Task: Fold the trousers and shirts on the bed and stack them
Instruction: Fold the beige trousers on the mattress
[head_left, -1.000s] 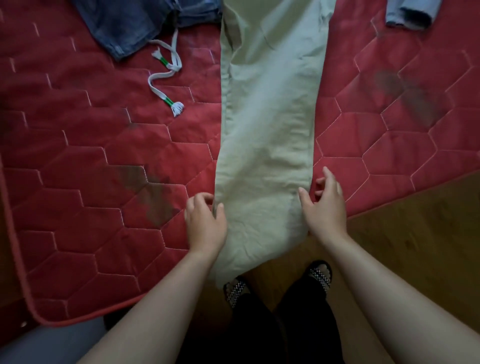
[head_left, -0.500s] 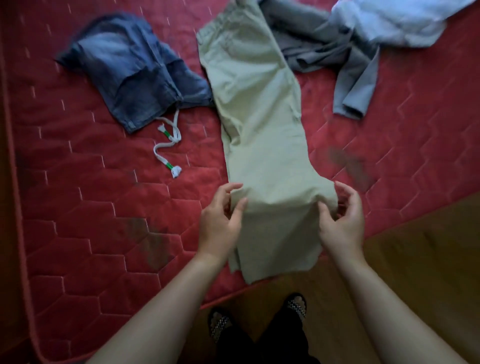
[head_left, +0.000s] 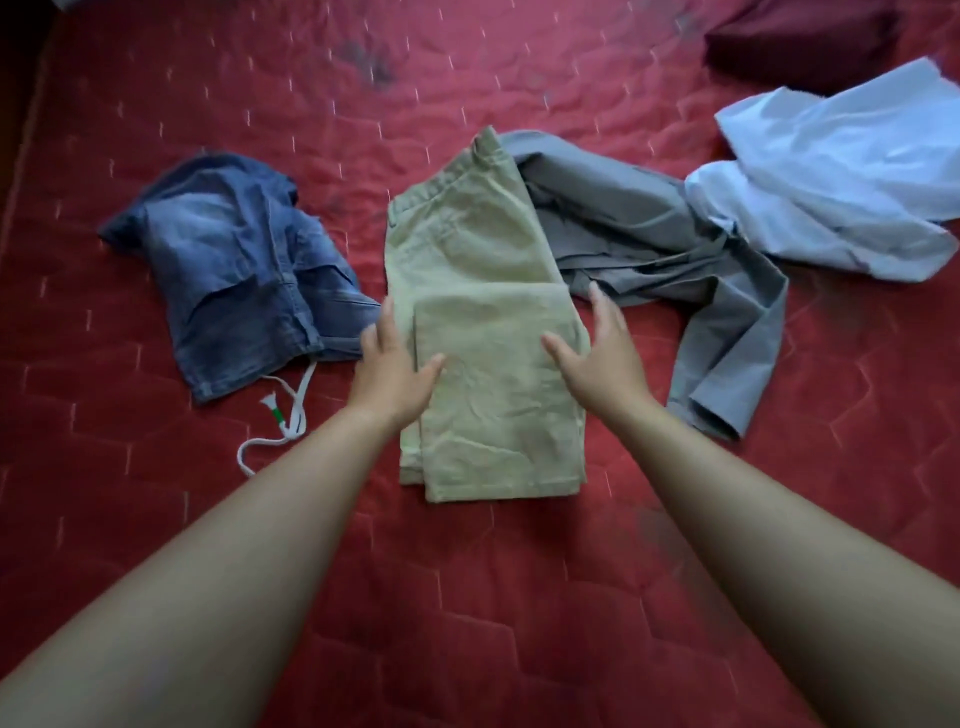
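On the bed the khaki trousers lie folded, their long axis pointing away from the person, waistband at the far end. The left hand and right hand rest flat on its two side edges, fingers straight, equally near.

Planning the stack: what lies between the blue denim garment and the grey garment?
Head view: the folded khaki trousers, with the left hand and right hand at their edges.

Both arms reach forward, left hand and right hand open-fingered.
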